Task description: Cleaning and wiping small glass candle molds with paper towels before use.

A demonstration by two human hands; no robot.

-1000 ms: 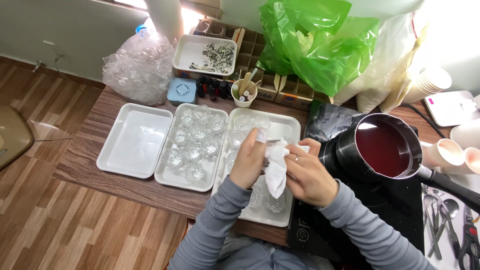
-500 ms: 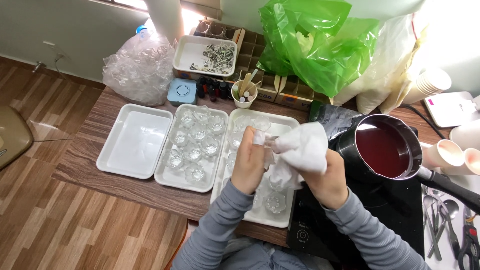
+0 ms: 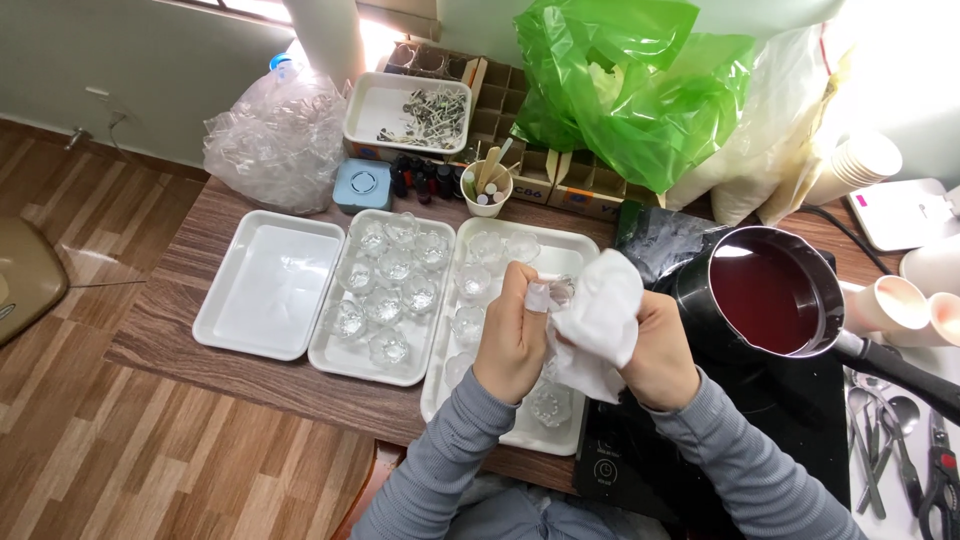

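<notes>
The left hand (image 3: 512, 335) is closed around a small clear glass cup (image 3: 553, 293), held up above the right tray (image 3: 580, 250), with the fingers wrapped round the cup's side and the rim turned toward the other hand. The right hand (image 3: 660, 350) is bunched shut on a white cloth (image 3: 600, 320), which is pressed against the cup's mouth.

The cup looks light, rigid and brittle, and its smooth moulded wall is likely slippery, so a grip round the body, as here, seems safer than pinching the thin rim. The cloth is soft and limp; it can be gathered anywhere and will fold to the cup's shape.

Three white trays lie side by side on the wooden tabletop (image 3: 170, 320). The left tray (image 3: 268, 285) holds no cups. The middle tray (image 3: 330, 350) carries about nine clear cups in rows of three, though the glass blurs together and the count is not certain. The right tray shows some six more cups around and under the hands; others may be hidden.

To the right, one dark saucepan (image 3: 765, 295) of deep red liquid sits on a black cooktop (image 3: 640, 470). At the far side stand one green plastic bag (image 3: 625, 85), one crumpled clear bag (image 3: 275, 140), one small white tray of wicks (image 3: 408, 110), one paper cup of wooden sticks (image 3: 487, 190) and one stack of paper cups (image 3: 855, 165).
</notes>
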